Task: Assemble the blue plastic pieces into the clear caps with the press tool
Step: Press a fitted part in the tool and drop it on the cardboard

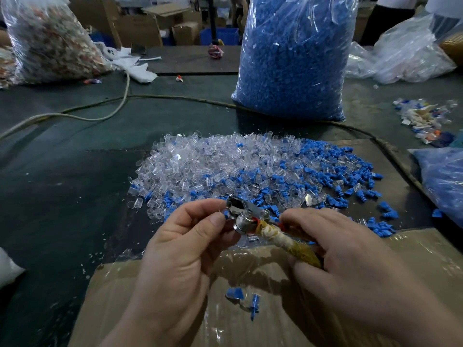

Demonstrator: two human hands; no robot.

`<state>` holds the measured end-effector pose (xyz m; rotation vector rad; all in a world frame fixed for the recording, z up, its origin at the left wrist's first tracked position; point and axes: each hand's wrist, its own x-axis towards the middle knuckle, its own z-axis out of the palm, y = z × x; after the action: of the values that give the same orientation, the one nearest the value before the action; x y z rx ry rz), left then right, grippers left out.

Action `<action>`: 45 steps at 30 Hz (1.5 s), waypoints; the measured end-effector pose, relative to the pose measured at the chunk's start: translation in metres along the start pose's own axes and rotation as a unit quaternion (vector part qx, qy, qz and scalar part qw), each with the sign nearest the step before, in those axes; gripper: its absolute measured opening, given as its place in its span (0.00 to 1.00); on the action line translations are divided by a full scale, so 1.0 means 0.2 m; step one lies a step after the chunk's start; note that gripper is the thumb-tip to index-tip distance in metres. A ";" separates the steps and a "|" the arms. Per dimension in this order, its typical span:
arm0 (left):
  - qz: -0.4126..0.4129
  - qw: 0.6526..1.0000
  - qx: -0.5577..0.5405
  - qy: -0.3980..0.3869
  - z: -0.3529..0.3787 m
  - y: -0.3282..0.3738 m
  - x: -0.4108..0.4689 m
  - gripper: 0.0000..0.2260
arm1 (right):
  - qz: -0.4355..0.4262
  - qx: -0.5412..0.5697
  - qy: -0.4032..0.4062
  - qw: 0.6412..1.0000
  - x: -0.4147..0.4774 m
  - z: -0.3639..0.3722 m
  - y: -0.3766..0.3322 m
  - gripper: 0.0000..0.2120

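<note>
Tall clear bag (295,58) holds blue pieces; box (250,329) holds two.

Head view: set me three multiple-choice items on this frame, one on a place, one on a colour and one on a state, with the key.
1. Where does the tall bag of blue pieces stand?
A. Behind the loose pile of clear caps, farther from the person.
B. On the cardboard box.
C. In the person's lap.

2. What colour is the wrapping on the handle of the press tool?
A. Green.
B. Yellowish.
C. Black.

3. What is the right hand doing?
A. Lying flat on the table.
B. Reaching into a bag.
C. Gripping the tool's wrapped handle.

Key:
1 A: the bag rises beyond the pile.
2 B: yellowish tape covers the handle.
3 C: its fingers curl round the handle.
</note>
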<state>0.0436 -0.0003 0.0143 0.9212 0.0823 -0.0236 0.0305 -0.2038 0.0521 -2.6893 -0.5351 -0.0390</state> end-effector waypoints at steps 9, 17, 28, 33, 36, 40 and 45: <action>-0.003 0.999 -0.026 0.020 0.00 0.01 0.00 0.09 | 0.008 0.015 -0.031 0.999 -0.01 -0.02 -0.01 0.20; -0.022 0.999 -0.021 0.013 0.01 0.02 -0.01 0.08 | 0.000 -0.031 -0.004 1.000 0.00 0.02 -0.01 0.29; -0.007 0.997 0.077 0.031 -0.03 0.02 0.00 0.04 | 0.003 -0.015 -0.010 1.000 -0.01 0.01 0.01 0.29; 0.002 0.991 0.135 0.023 -0.06 0.02 0.00 0.02 | 0.000 0.016 -0.026 1.000 -0.01 0.00 0.02 0.32; 0.030 0.980 0.194 0.020 -0.09 0.01 0.01 0.06 | -0.001 0.032 -0.041 0.999 -0.01 -0.01 0.02 0.33; 0.035 0.975 0.220 0.003 -0.09 0.02 0.00 0.09 | -0.004 0.043 -0.054 0.998 -0.02 -0.03 0.02 0.29; 0.061 0.962 0.265 0.013 -0.09 0.02 0.00 0.14 | -0.010 0.034 -0.042 0.998 -0.02 -0.04 0.02 0.28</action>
<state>0.0420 0.0169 0.0069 1.4626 0.0433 0.0852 0.0282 -0.2107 0.0572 -2.6275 -0.5795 0.0866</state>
